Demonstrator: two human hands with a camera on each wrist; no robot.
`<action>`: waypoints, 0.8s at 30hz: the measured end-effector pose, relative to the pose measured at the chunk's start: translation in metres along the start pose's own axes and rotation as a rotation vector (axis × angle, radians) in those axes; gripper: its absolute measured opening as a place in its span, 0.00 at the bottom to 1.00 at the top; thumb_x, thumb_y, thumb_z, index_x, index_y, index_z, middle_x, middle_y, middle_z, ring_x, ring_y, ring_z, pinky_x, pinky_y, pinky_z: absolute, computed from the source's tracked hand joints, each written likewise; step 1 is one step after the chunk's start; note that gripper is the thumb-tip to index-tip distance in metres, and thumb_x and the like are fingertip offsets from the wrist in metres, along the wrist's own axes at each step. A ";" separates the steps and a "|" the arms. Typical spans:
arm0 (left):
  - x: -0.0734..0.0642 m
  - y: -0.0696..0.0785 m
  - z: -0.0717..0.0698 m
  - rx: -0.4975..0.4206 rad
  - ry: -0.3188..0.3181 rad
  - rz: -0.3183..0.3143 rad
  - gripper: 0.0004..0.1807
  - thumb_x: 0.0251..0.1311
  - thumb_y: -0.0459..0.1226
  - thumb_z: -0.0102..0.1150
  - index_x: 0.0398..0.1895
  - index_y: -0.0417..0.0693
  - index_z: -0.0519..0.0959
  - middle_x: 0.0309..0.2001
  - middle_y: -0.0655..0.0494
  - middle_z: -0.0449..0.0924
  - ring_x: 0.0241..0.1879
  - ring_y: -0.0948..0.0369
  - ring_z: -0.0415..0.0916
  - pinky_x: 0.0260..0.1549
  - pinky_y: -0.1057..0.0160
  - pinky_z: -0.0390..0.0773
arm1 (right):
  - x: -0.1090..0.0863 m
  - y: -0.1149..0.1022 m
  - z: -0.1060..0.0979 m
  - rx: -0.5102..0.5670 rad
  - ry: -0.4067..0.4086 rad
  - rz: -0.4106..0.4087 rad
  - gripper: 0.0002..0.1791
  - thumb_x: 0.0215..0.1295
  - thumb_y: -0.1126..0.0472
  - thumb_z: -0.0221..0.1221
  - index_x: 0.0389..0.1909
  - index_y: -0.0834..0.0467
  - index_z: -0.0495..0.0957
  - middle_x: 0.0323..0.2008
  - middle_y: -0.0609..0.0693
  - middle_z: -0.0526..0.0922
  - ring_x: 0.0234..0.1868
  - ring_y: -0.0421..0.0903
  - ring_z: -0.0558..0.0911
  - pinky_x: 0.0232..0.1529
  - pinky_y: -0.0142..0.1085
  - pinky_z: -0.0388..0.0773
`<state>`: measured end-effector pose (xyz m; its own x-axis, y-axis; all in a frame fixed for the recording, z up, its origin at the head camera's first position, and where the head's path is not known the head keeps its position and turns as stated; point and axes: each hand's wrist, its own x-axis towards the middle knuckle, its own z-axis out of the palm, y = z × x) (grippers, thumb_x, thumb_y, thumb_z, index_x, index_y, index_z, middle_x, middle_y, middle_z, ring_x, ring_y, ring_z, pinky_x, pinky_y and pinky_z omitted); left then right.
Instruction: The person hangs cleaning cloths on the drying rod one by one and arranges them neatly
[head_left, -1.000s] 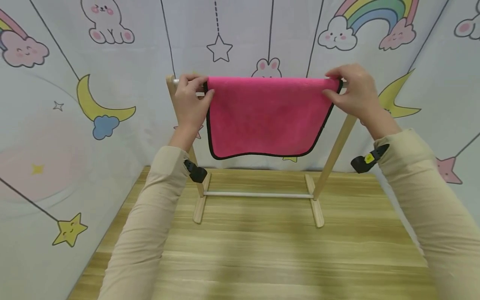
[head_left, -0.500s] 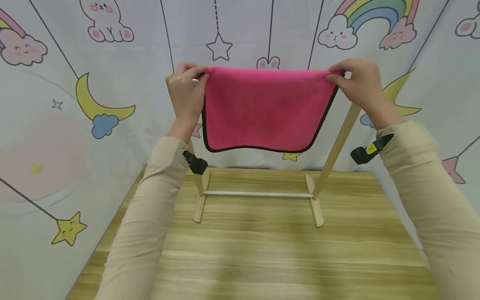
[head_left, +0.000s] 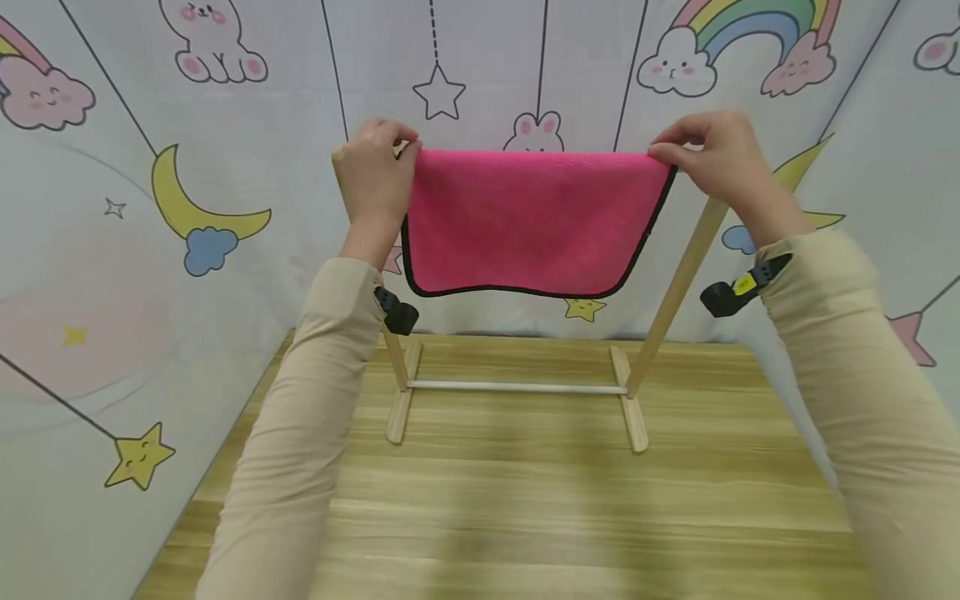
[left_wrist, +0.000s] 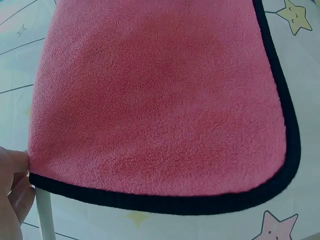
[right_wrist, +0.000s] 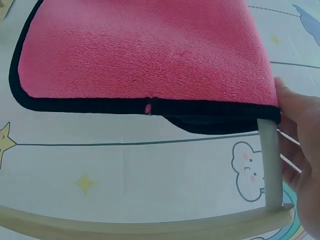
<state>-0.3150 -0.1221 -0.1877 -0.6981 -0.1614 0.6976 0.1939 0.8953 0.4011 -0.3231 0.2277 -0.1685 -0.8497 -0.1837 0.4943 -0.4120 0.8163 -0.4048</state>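
A pink towel (head_left: 536,221) with black edging hangs folded over the rack's top white bar (right_wrist: 271,165). At the fold's left end, my left hand (head_left: 375,175) pinches the towel between thumb and fingers. My right hand (head_left: 723,162) pinches the fold's right end in the same way. The right wrist view shows a piece of the towel's back layer below its front edge, and the bar running on into the wooden upright (right_wrist: 150,230). Only some fingers (left_wrist: 20,197) of the left hand enter the left wrist view, at the towel's edge beside the bar.
The wooden rack stands on a wood-grain tabletop (head_left: 510,517), with a lower white rod (head_left: 517,387) between its feet. Behind and beside it hangs a white cloth backdrop (head_left: 480,50) printed with stars, clouds and rabbits.
Both hands lifted the towel's folded top edge off the bar level, then brought it down again. The front hem now hangs higher than a second ago, and the towel sits slightly further left.
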 end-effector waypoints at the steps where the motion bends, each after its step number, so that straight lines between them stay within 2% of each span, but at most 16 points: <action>1: 0.000 -0.001 0.000 -0.004 0.000 0.002 0.11 0.62 0.42 0.52 0.40 0.51 0.82 0.42 0.59 0.80 0.43 0.64 0.75 0.46 0.59 0.65 | -0.002 0.000 0.000 -0.008 0.014 -0.021 0.18 0.62 0.52 0.55 0.42 0.63 0.81 0.36 0.54 0.79 0.42 0.39 0.69 0.45 0.34 0.68; 5: -0.003 -0.006 0.001 -0.109 0.054 0.047 0.11 0.60 0.42 0.54 0.37 0.47 0.83 0.39 0.55 0.81 0.41 0.61 0.76 0.46 0.60 0.64 | -0.008 0.000 0.002 -0.044 0.048 -0.114 0.16 0.62 0.55 0.56 0.39 0.64 0.82 0.35 0.57 0.81 0.36 0.34 0.69 0.45 0.35 0.70; 8: -0.009 -0.013 0.003 -0.227 0.107 0.106 0.10 0.59 0.39 0.56 0.37 0.42 0.82 0.38 0.51 0.80 0.41 0.60 0.76 0.49 0.68 0.68 | -0.011 0.001 0.002 -0.045 0.042 -0.145 0.16 0.61 0.55 0.57 0.40 0.64 0.81 0.37 0.57 0.81 0.36 0.33 0.69 0.44 0.27 0.72; 11: -0.019 -0.020 0.007 -0.301 0.155 0.152 0.12 0.58 0.39 0.58 0.40 0.39 0.80 0.39 0.48 0.78 0.41 0.58 0.76 0.45 0.71 0.74 | -0.014 0.003 0.002 -0.036 0.040 -0.154 0.16 0.58 0.56 0.60 0.42 0.64 0.81 0.38 0.56 0.81 0.38 0.36 0.70 0.40 0.19 0.72; 13: -0.026 -0.026 0.011 -0.328 0.189 0.157 0.13 0.57 0.38 0.58 0.40 0.38 0.79 0.39 0.46 0.78 0.40 0.57 0.77 0.42 0.69 0.77 | -0.015 0.005 0.003 -0.037 0.044 -0.161 0.17 0.57 0.57 0.61 0.43 0.64 0.80 0.40 0.56 0.81 0.40 0.40 0.71 0.43 0.20 0.73; 16: -0.037 -0.035 0.018 -0.372 0.211 0.130 0.15 0.55 0.38 0.61 0.42 0.36 0.78 0.39 0.45 0.78 0.39 0.56 0.78 0.40 0.66 0.79 | -0.018 0.006 0.003 -0.057 0.067 -0.185 0.18 0.55 0.59 0.63 0.45 0.65 0.79 0.42 0.58 0.80 0.45 0.47 0.73 0.47 0.28 0.74; 18: -0.042 -0.040 0.023 -0.442 0.180 0.081 0.16 0.54 0.37 0.62 0.43 0.37 0.77 0.40 0.46 0.79 0.39 0.56 0.79 0.39 0.64 0.80 | -0.020 0.007 0.004 -0.071 0.090 -0.203 0.19 0.54 0.60 0.64 0.46 0.65 0.78 0.44 0.59 0.80 0.47 0.50 0.74 0.49 0.33 0.75; 22: -0.051 -0.047 0.031 -0.589 0.058 -0.012 0.19 0.52 0.37 0.63 0.48 0.39 0.75 0.42 0.47 0.79 0.40 0.57 0.79 0.40 0.65 0.79 | -0.026 0.010 0.004 -0.062 0.155 -0.253 0.19 0.52 0.62 0.65 0.46 0.65 0.78 0.43 0.58 0.80 0.47 0.51 0.75 0.51 0.32 0.73; 24: -0.054 -0.048 0.034 -0.660 0.007 -0.056 0.20 0.52 0.36 0.63 0.49 0.39 0.74 0.42 0.46 0.79 0.39 0.57 0.78 0.39 0.66 0.79 | -0.029 0.012 0.005 -0.053 0.211 -0.288 0.19 0.51 0.63 0.66 0.45 0.66 0.79 0.43 0.59 0.80 0.47 0.51 0.75 0.51 0.35 0.73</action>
<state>-0.3100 -0.1426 -0.2645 -0.7152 -0.2052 0.6682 0.5406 0.4435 0.7149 -0.3049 0.2398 -0.1914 -0.6124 -0.2974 0.7325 -0.6020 0.7760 -0.1882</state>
